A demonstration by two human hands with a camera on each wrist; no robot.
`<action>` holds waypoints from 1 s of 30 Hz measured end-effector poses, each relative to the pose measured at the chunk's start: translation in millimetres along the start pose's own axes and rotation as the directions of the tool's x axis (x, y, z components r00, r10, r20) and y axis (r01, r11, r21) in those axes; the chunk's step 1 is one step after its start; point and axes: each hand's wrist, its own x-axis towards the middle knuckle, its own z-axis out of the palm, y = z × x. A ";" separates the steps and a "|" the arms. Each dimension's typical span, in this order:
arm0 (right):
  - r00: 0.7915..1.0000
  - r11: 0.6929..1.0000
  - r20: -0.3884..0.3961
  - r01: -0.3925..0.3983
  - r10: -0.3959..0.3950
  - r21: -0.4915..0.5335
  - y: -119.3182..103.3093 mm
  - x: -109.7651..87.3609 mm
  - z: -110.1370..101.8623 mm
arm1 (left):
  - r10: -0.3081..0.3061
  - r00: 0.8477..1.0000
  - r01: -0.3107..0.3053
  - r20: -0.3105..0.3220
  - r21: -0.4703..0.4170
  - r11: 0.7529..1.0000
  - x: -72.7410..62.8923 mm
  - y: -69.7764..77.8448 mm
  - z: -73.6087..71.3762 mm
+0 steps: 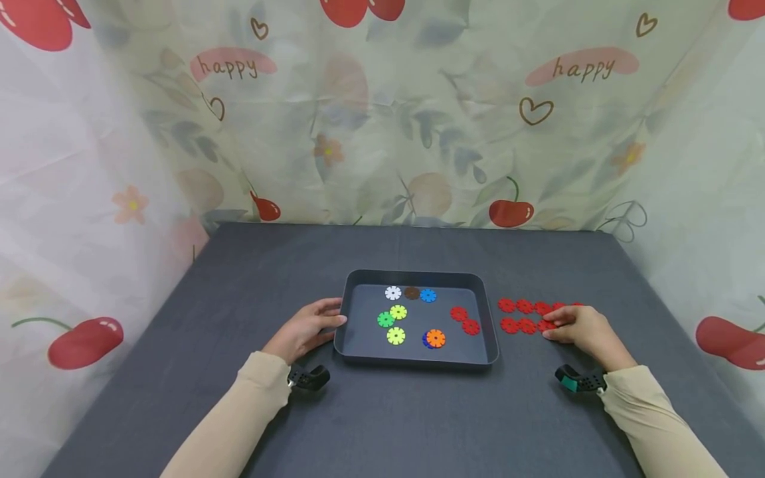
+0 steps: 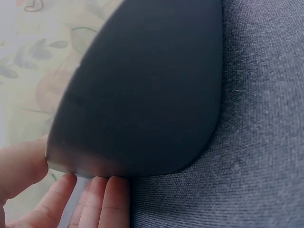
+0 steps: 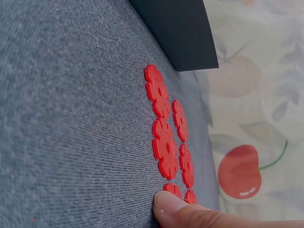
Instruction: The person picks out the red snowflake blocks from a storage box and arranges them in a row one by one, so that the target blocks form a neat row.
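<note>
My left hand [image 1: 311, 327] rests at the left end of a dark rectangular tray [image 1: 412, 364], its thumb at the rim and its fingertips against the outer wall. Right of the tray, flat red notched plastic discs [image 1: 510, 325] lie on the cloth in two rows. At the front row's right end, the thumb and index finger of my right hand [image 1: 582, 330] pinch a red disc [image 1: 545, 325]. Part of that disc [image 3: 172, 189] shows past the thumb in the right wrist view. Some back-row discs [image 1: 542, 308] are partly covered by this hand.
Inside the tray lie white [image 1: 392, 293], brown [image 1: 412, 293], blue [image 1: 427, 295], green [image 1: 385, 320] and yellow-green [image 1: 396, 336] discs, two red discs [image 1: 471, 326], and an orange disc [image 1: 436, 338] overlapping a dark blue one. Dark grey cloth [image 1: 418, 425] covers the table; printed curtains [image 1: 388, 133] surround it.
</note>
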 end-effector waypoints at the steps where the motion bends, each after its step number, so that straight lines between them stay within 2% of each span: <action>1: 1.000 1.000 0.001 0.001 -0.001 0.001 0.1 -0.2 -0.1 | -0.001 1.000 0.001 0.001 0.001 1.000 0.3 0.1 -0.2; 20: 1.000 1.000 0.005 -0.023 0.023 0.011 2.0 1.7 -0.5 | 0.001 1.000 -0.001 0.025 -0.013 1.000 -1.2 2.2 -0.8; 30: 1.000 0.999 0.005 0.023 -0.023 0.026 -3.0 -2.4 -5.5 | -0.012 1.000 0.012 0.009 -0.001 1.000 -1.7 2.5 -0.4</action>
